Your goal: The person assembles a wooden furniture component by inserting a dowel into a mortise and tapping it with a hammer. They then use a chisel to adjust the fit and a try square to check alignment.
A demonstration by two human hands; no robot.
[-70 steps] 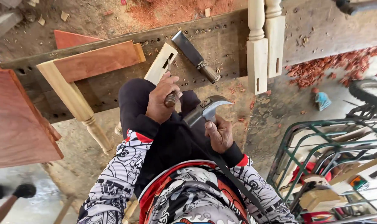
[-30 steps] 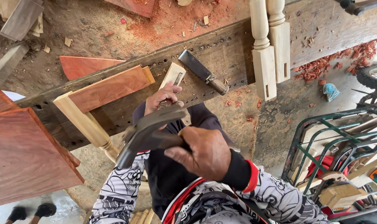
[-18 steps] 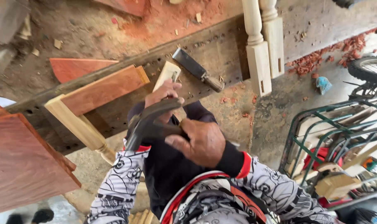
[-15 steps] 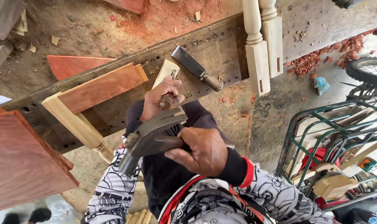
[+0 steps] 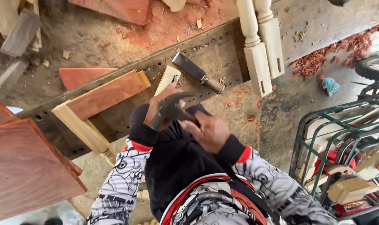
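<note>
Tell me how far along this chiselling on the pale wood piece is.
Done so far: red shavings litter the floor, and two turned posts lie on the bench. In hand: the right hand swings a hammer over the left hand at the pale wood piece. How much cutting is left is hidden.
</note>
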